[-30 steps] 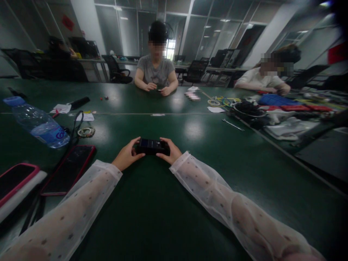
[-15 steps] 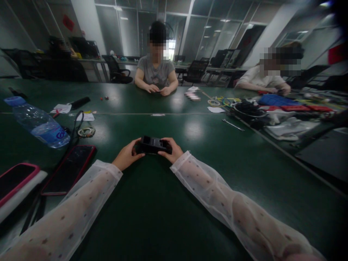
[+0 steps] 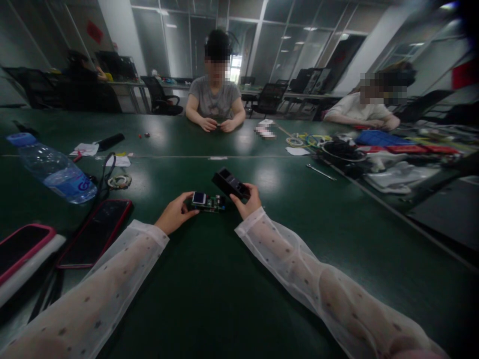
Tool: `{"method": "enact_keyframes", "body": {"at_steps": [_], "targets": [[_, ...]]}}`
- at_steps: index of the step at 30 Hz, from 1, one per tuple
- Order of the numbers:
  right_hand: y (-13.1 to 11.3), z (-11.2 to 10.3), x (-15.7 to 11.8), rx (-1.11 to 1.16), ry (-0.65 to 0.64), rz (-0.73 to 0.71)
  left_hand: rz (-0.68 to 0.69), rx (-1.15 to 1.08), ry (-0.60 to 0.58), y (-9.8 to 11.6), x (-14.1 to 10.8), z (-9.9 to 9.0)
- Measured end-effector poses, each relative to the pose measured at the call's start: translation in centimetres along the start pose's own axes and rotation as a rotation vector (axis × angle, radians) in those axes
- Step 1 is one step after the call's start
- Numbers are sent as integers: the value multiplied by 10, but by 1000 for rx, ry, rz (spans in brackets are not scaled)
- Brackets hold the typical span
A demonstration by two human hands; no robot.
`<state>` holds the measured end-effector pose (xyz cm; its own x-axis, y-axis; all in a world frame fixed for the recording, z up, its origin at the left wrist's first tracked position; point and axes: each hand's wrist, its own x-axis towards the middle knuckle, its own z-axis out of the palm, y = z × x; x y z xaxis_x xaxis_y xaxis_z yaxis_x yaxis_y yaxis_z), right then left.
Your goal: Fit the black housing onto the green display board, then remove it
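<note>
Between the thumb and fingers of my left hand [image 3: 175, 213] is a green circuit board [image 3: 211, 202] with a small pale-framed screen at its left end. My right hand [image 3: 249, 200] grips a black plastic cover [image 3: 229, 182] by its right end. The cover is tilted and held above and to the right of the board, apart from it. Cut-outs show in the cover's upper face. My fingers behind both parts are partly hidden.
On the left are a water bottle [image 3: 56, 172], a red-edged phone [image 3: 95, 233], a pink-cased phone [image 3: 24, 249] and a bracelet [image 3: 119, 181]. A wrench [image 3: 321, 172] and heaped cables [image 3: 342, 149] lie right. Two people [image 3: 216, 97] sit across the green table [image 3: 209, 294].
The black cover has come off the circuit board and moved up and right with my right hand. The board, covered before, now shows in my left hand, which has stayed in place.
</note>
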<state>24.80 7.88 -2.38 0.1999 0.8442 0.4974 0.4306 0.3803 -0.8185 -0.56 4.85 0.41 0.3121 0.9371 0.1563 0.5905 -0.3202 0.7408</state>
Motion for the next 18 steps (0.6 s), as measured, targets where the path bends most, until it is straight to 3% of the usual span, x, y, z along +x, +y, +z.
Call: {"method": "enact_keyframes", "body": {"at_steps": [13,18], "targets": [[10,-1,0,-182,-76,37,-14,7,-16,4,-1,-3],[6,-3,0,-278,6,-60,-17,12,-13,4,-1,-2]]}}
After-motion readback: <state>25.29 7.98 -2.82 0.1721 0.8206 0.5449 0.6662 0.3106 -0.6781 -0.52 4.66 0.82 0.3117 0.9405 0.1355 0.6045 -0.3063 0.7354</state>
